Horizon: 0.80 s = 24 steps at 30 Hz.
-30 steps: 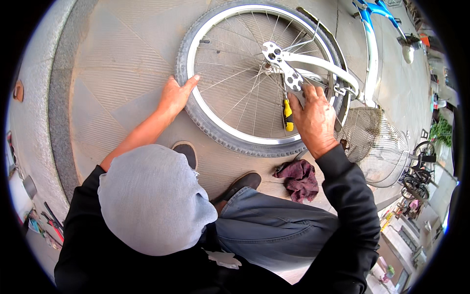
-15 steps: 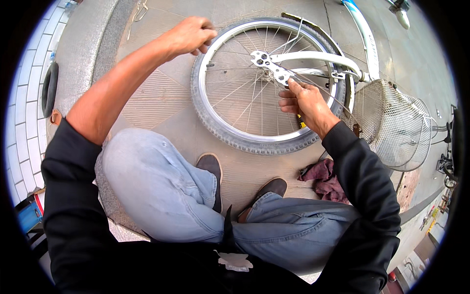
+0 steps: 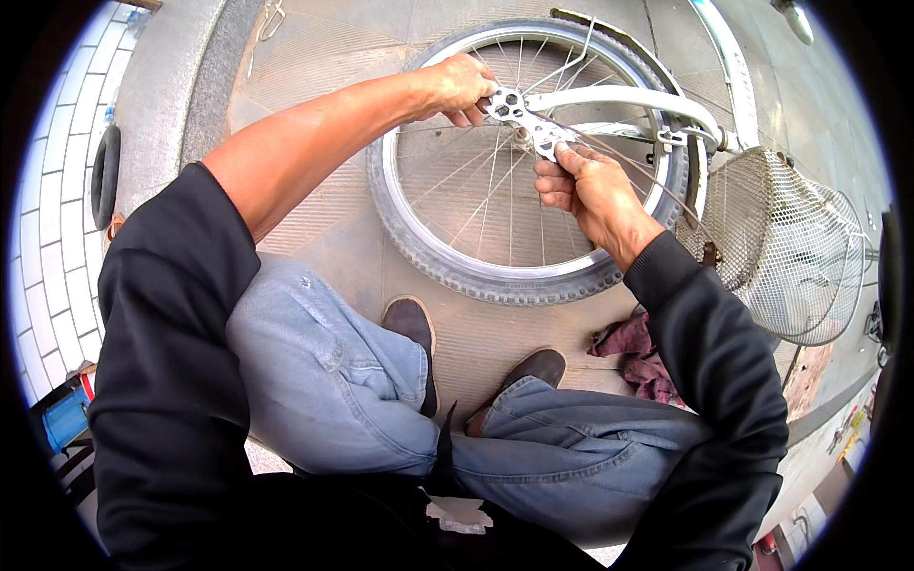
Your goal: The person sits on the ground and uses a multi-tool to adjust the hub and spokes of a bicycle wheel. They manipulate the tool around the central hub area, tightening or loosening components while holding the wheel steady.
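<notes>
A silver multi-hole spanner lies over the hub of a bicycle wheel. My right hand is closed on its near end, thumb on top and fingers curled beneath. At its far end my left hand pinches the edge, the fingertips partly hidden behind the metal. The wheel is fitted in a white fork, with its spokes and knobbly tyre showing. My hands and the spanner cover most of the hub and its nut.
A wire basket sits right of the wheel, beside the white bicycle frame. A dark red rag lies on the paving near my right foot. To the left are a granite kerb and a black tyre against the tiled wall.
My left hand has come right and slightly down, from over the tyre's left side onto the spanner's far end. My right hand keeps its hold. The view has shifted slightly.
</notes>
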Available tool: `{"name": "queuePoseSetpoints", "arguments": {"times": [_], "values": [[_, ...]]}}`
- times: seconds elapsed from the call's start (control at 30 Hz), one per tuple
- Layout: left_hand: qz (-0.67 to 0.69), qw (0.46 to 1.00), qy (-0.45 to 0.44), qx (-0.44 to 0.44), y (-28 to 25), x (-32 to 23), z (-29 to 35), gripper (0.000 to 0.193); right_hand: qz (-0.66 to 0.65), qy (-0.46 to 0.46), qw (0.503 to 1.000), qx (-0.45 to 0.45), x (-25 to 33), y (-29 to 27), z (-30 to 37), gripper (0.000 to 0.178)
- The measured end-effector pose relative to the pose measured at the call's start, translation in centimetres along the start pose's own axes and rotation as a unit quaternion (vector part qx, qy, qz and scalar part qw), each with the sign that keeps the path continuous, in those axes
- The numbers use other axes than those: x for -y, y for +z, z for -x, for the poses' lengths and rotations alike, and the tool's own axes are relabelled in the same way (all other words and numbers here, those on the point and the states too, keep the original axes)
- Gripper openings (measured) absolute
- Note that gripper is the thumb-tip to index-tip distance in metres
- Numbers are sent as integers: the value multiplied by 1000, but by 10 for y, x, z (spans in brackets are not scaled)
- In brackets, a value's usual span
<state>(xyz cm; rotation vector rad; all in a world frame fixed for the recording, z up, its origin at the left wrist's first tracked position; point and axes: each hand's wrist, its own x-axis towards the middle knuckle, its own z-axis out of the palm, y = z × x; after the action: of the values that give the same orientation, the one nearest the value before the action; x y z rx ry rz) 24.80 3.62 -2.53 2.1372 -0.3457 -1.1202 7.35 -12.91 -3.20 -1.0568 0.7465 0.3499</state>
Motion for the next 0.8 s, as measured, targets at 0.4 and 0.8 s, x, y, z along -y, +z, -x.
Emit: {"name": "queuePoseSetpoints", "arguments": {"times": [0.4, 0.8], "values": [[88, 996, 21, 6, 4, 9, -5, 33, 90, -73, 993, -27, 0, 2, 4, 28], [24, 998, 51, -12, -10, 2, -5, 30, 108, -74, 991, -20, 14, 14, 10, 30]]}}
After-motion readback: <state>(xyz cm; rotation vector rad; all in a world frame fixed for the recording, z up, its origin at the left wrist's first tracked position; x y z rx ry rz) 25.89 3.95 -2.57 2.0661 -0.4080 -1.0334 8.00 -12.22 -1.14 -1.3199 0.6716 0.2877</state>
